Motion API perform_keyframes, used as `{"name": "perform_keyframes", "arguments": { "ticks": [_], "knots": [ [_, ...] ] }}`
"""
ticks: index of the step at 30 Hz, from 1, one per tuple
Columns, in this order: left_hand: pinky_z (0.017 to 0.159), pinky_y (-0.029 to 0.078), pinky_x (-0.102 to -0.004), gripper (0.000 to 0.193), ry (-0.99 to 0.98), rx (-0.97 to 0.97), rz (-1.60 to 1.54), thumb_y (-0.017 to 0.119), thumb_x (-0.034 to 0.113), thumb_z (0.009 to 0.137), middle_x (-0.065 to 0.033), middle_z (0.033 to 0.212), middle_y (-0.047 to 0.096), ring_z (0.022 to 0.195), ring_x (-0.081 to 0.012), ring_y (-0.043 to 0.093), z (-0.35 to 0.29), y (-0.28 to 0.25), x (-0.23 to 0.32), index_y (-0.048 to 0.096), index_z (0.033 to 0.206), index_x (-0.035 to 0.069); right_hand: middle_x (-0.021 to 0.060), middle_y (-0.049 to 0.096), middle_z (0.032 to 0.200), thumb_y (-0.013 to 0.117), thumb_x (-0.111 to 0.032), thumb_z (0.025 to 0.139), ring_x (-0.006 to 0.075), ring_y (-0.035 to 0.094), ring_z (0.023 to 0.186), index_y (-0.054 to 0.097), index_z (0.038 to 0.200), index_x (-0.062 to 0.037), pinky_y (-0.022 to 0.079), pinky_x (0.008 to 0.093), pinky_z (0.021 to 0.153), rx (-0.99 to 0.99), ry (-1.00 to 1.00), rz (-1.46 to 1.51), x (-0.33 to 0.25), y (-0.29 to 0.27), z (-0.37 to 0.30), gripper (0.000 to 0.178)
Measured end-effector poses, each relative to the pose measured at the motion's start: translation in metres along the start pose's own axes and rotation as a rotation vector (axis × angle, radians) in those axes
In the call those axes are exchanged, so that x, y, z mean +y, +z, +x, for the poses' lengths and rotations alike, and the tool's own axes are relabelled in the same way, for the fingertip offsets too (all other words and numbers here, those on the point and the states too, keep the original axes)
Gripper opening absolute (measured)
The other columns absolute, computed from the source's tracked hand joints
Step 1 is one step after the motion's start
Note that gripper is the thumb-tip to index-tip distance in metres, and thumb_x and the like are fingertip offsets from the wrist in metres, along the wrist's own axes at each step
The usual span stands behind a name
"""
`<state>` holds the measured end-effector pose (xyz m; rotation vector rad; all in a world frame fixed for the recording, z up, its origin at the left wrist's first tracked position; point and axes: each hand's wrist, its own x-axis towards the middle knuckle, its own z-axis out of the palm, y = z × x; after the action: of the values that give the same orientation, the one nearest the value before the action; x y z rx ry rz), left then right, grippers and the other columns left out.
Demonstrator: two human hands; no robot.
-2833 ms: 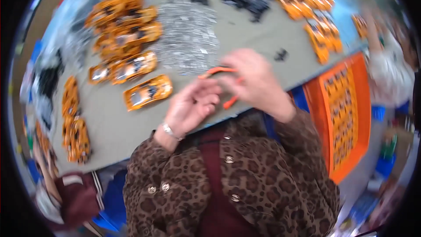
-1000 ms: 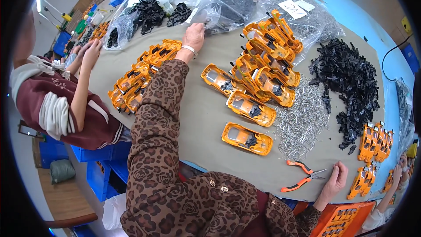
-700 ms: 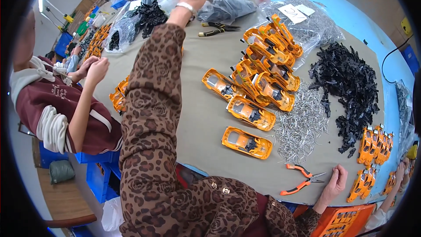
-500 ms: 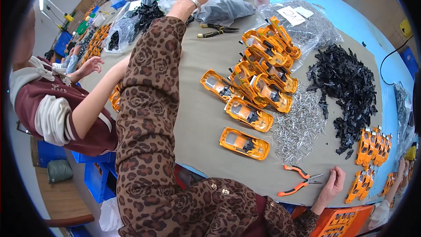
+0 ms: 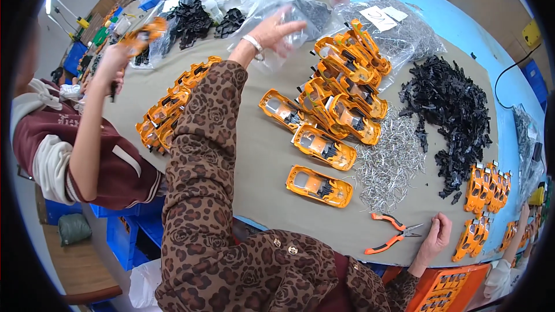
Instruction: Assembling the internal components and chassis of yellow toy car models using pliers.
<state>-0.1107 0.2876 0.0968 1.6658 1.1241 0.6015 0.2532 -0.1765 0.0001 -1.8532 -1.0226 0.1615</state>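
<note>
The left hand (image 5: 276,33) is hanging with its fingers spread and slightly blurred, its grip released and seemingly holding nothing; a clear plastic bag (image 5: 315,14) with dark contents is lying just behind and around those fingers, though whether they are touching it cannot be told. The right hand (image 5: 437,236) is resting low at the table's near edge with its fingers loosely curled; whether anything is sitting inside that grip cannot be told. Just left of the right hand, orange-handled pliers (image 5: 404,231) are lying with handles apart, their tips pointing toward its fingers.

To the right of the left hand and nearer the person, a pile of orange toy car shells (image 5: 350,84) is leaning in a heap; nearer still, a single car shell (image 5: 319,186) is lying apart, upper left of the right hand; between that shell and a heap of black parts (image 5: 448,110), thin silver wires (image 5: 390,164) are spreading in a tangle. Right of the right hand, stacked car shells (image 5: 488,188) are standing close together; below its wrist, an orange tray (image 5: 424,286) is holding more; well left of the left hand, a co-worker's blurred hand (image 5: 114,60) is gripping another orange shell (image 5: 144,36).
</note>
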Motion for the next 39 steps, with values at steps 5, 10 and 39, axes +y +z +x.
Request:
{"name": "perform_keyframes", "arguments": {
  "ticks": [5, 10, 39],
  "knots": [
    [0.057, 0.058, -0.0413, 0.097, 0.084, 0.109, 0.254, 0.068, 0.045, 0.078, -0.0221, 0.131, 0.045, 0.088, -0.0343, 0.065, 0.019, 0.002, 0.016, 0.007, 0.146, 0.013, 0.0057, 0.053, 0.088, 0.050, 0.004, 0.087, 0.0134, 0.050, 0.082, 0.056, 0.096, 0.0040, 0.043, 0.0239, 0.076, 0.005, -0.016, -0.015, 0.006, -0.002, -0.005, 0.011],
    [0.072, 0.055, -0.0369, 0.069, 0.020, 0.055, 0.123, 0.065, 0.037, 0.082, -0.0172, 0.122, 0.052, 0.093, -0.0265, 0.063, -0.004, 0.003, 0.001, 0.034, 0.135, 0.004, 0.0068, 0.056, 0.090, 0.053, 0.002, 0.088, 0.0136, 0.052, 0.083, 0.057, 0.096, 0.0047, 0.044, 0.0241, 0.077, 0.007, -0.020, -0.084, 0.006, 0.000, 0.001, 0.009],
    [0.082, 0.044, -0.0387, 0.061, 0.362, -0.072, 0.716, 0.079, 0.027, 0.062, -0.0112, 0.098, 0.054, 0.094, -0.0298, 0.055, -0.254, 0.197, -0.014, 0.056, 0.114, 0.004, 0.0138, 0.052, 0.118, 0.081, -0.021, 0.051, 0.0345, 0.049, 0.109, 0.053, 0.117, -0.0055, 0.038, 0.0432, 0.096, -0.768, -0.757, -0.281, -0.058, 0.017, -0.017, 0.073]
  ]
}}
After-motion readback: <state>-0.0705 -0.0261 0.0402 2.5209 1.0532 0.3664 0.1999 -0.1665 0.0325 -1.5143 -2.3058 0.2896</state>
